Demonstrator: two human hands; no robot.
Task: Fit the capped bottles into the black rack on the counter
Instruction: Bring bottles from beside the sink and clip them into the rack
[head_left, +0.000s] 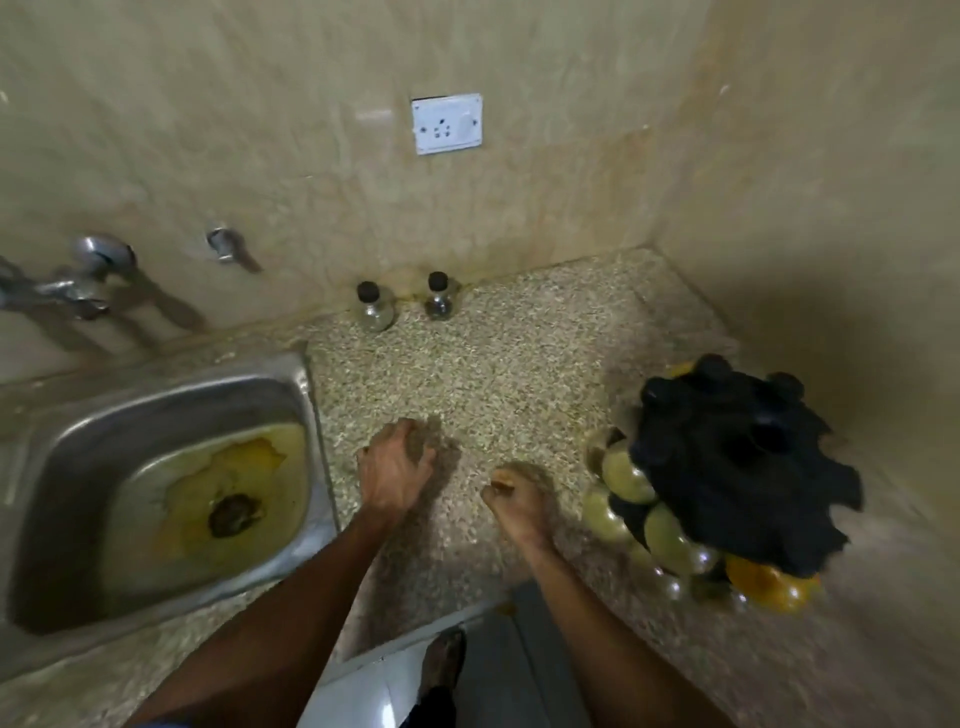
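Observation:
Two small glass bottles with black caps stand against the back wall: the left bottle (373, 307) and the right bottle (440, 297). The black rack (743, 462) stands at the right of the speckled counter (509, 374), with several round jars of green and orange contents fitted around its lower tiers. My left hand (396, 470) hovers over the middle of the counter with fingers loosely curled and nothing in it. My right hand (517, 496) is curled into a fist beside it, left of the rack, holding nothing that I can see.
A steel sink (291, 374) with yellowish stains lies at the left, with a tap (57, 291) on the wall above it. A white socket plate (447, 123) sits on the back wall. The counter's front edge runs just below my forearms.

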